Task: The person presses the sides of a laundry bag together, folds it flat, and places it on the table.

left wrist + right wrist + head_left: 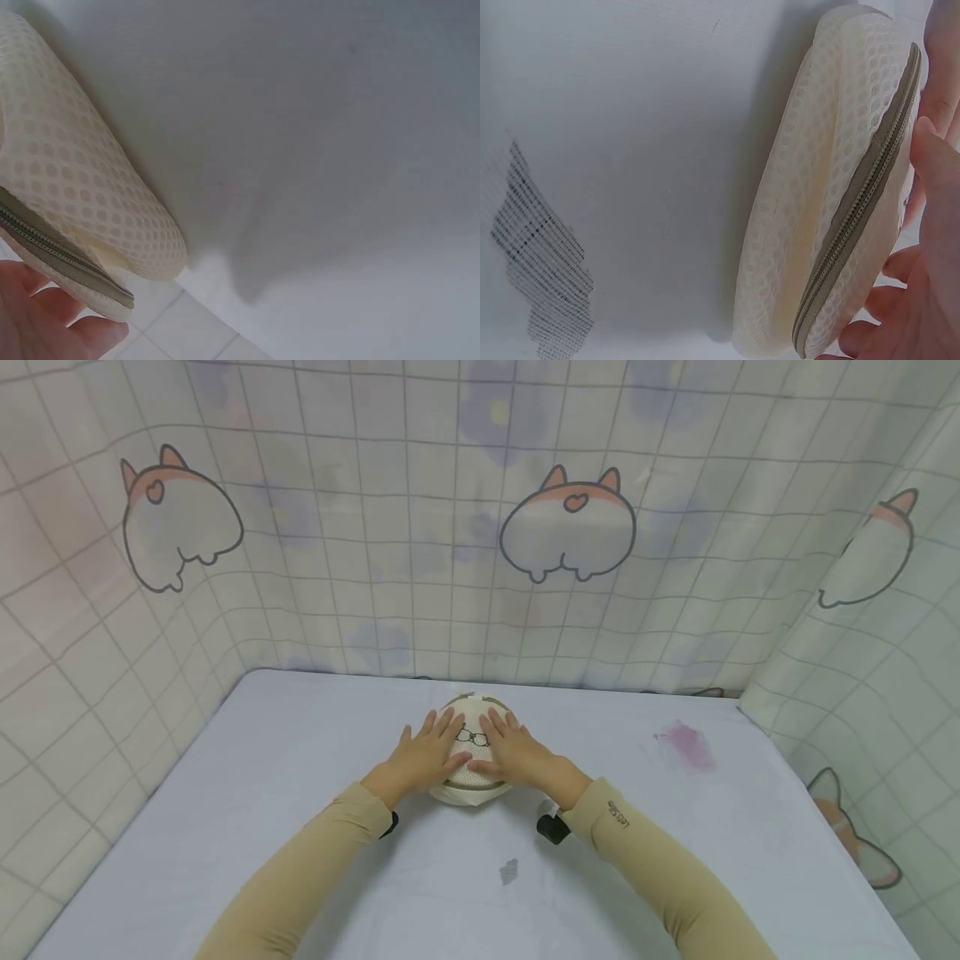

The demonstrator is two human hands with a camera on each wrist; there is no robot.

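A round cream mesh bag (469, 775) with a glasses-like print on its top lies on the white table. My left hand (425, 755) rests on its left side, fingers spread and fairly straight. On the other side, my right hand (522, 755) lies over the top in much the same way, the thumbs close together at the middle. A brown-green zipper (861, 202) runs around the bag's upper edge in the right wrist view and looks closed there. Mesh side wall (82, 172) bulges out beneath the zipper in the left wrist view. The bag's underside is hidden.
The table (300, 752) has a pink stain (688, 746) at the right and a small grey patch (509, 871) near the front. Checked curtains (375, 577) with cartoon animal prints hang behind the table and along both sides.
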